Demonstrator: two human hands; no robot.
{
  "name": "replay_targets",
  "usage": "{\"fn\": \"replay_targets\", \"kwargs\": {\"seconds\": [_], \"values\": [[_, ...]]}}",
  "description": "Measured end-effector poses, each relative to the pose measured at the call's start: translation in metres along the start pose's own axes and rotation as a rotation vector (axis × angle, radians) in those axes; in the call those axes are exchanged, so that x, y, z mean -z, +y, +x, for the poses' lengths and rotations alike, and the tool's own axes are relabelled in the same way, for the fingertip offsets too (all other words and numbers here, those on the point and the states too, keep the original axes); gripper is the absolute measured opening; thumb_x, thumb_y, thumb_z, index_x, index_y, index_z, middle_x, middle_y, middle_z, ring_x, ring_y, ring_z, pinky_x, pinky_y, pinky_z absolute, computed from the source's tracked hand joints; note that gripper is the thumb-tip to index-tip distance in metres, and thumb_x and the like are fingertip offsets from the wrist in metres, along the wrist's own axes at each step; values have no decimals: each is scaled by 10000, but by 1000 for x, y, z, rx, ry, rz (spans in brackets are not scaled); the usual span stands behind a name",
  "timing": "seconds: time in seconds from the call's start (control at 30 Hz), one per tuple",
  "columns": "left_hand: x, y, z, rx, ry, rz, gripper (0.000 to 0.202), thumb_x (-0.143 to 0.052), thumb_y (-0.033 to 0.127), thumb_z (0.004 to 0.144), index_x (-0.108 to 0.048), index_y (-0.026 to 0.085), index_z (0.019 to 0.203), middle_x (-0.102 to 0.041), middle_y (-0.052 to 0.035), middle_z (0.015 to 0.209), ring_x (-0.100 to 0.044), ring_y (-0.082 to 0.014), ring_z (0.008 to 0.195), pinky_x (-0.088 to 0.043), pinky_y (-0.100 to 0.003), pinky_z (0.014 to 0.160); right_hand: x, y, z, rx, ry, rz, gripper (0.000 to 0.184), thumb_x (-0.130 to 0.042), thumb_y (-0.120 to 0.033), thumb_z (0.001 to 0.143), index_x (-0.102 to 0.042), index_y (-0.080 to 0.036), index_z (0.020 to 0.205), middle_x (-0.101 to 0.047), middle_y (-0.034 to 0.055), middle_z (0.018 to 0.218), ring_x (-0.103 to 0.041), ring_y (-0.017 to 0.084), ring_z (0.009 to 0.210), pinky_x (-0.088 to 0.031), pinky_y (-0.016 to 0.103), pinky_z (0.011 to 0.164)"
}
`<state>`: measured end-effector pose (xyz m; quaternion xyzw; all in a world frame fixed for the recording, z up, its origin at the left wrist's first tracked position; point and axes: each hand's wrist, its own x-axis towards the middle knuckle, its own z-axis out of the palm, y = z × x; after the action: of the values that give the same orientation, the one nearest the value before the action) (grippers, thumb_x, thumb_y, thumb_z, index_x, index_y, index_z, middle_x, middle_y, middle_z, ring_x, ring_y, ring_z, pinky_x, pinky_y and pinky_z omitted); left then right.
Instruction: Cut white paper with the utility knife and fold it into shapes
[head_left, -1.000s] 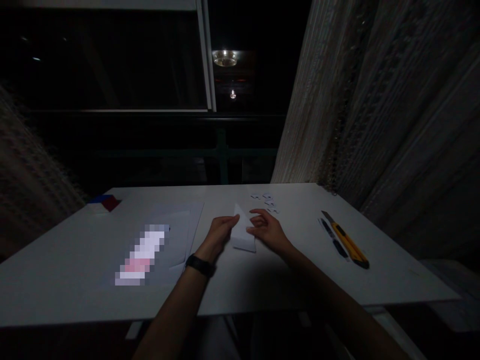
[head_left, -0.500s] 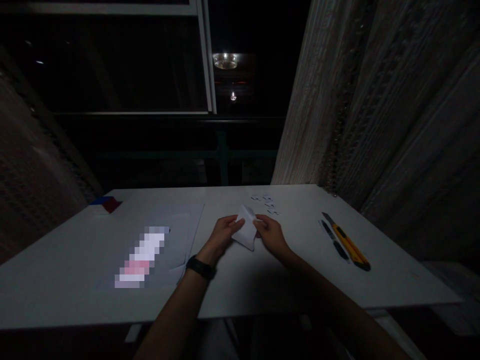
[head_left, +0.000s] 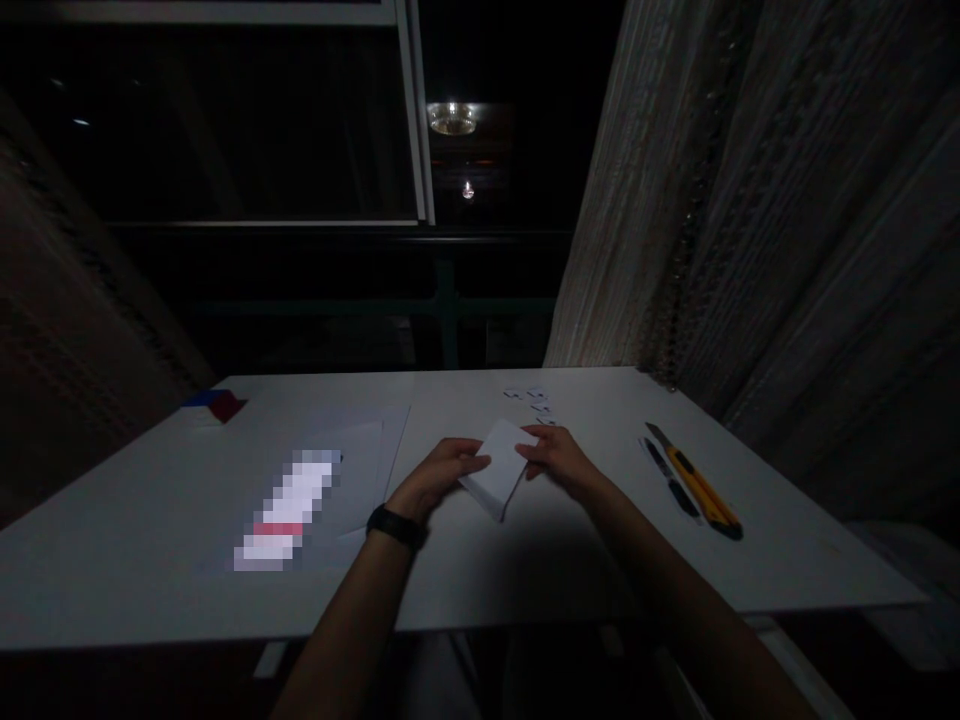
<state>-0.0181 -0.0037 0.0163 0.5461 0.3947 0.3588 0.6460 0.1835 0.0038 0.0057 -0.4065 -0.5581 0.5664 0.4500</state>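
A small folded piece of white paper [head_left: 495,470] is held above the middle of the table between my two hands. My left hand [head_left: 446,468] pinches its left edge, thumb on top; a dark band sits on that wrist. On the opposite edge, my right hand [head_left: 555,455] grips the paper with thumb and fingers. Just beyond the hands lie several small dark-edged pieces [head_left: 534,396], too small to make out. The fingers under the paper are hidden.
On the white table [head_left: 600,580], a yellow utility knife [head_left: 703,490] and a dark pen [head_left: 671,480] lie at right. Paper sheets [head_left: 367,465] rest at left, partly under a blurred-out patch. A blue, red and white cube [head_left: 214,407] stands at far left. Curtains [head_left: 600,250] hang behind.
The folded paper has turned and now shows a broader, squarer face. My right hand has shifted slightly right and the hands are a bit farther apart.
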Motion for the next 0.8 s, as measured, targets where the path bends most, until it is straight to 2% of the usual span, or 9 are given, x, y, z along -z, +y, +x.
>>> {"fn": "replay_targets", "kwargs": {"seconds": [0.1, 0.17, 0.33, 0.4, 0.53, 0.67, 0.8], "values": [[-1, -1, -1, 3, -20, -1, 400, -712, 310, 633, -660, 88, 961, -673, -79, 726, -581, -145, 594, -404, -236, 542, 3, 2, -1, -41, -153, 33, 416, -691, -307, 625, -611, -77, 963, -670, 70, 650, -623, 155, 513, -482, 223, 429], [-1, 0, -2, 16, -10, -1, 394, -720, 299, 626, -664, 90, 955, -673, -74, 707, -581, -144, 581, -407, -236, 532, 5, 2, -1, -74, -204, 40, 443, -694, -293, 629, -599, -73, 1002, -676, 89, 674, -643, 181, 549, -481, 227, 429], [1, 4, -2, 24, 12, -85, 481, -742, 237, 595, -632, 124, 1049, -683, -71, 749, -581, -129, 562, -400, -231, 530, 8, -1, -3, -133, -139, 133, 556, -703, -225, 619, -530, -112, 1135, -679, 76, 651, -652, 203, 548, -478, 243, 429], [2, 4, -1, 14, 29, -122, 471, -743, 214, 584, -641, 118, 1033, -681, -72, 751, -573, -120, 558, -389, -224, 529, 8, -1, -3, -135, -117, 184, 459, -699, -206, 608, -588, -114, 1044, -678, 78, 635, -652, 202, 548, -480, 246, 438], [5, 5, 0, 15, 63, -117, 317, -712, 187, 594, -691, 101, 899, -679, -78, 731, -560, -118, 565, -373, -222, 529, 9, -3, -5, -110, -113, 236, 217, -678, -178, 574, -669, -98, 776, -675, 95, 593, -651, 203, 565, -490, 258, 486], [5, 5, -1, -12, 49, -87, 230, -678, 221, 635, -705, 99, 829, -666, -70, 678, -536, -111, 544, -342, -213, 495, 9, -4, -5, -84, -116, 215, 192, -658, -173, 562, -685, -98, 737, -680, 92, 602, -635, 181, 538, -496, 273, 520], [4, 3, 0, -15, 84, -26, 301, -744, 292, 582, -694, 93, 802, -655, -67, 644, -534, -117, 529, -350, -222, 498, 9, -6, -7, -79, -197, 164, 231, -644, -224, 593, -684, -86, 774, -683, 104, 631, -640, 192, 577, -493, 276, 535]]}}
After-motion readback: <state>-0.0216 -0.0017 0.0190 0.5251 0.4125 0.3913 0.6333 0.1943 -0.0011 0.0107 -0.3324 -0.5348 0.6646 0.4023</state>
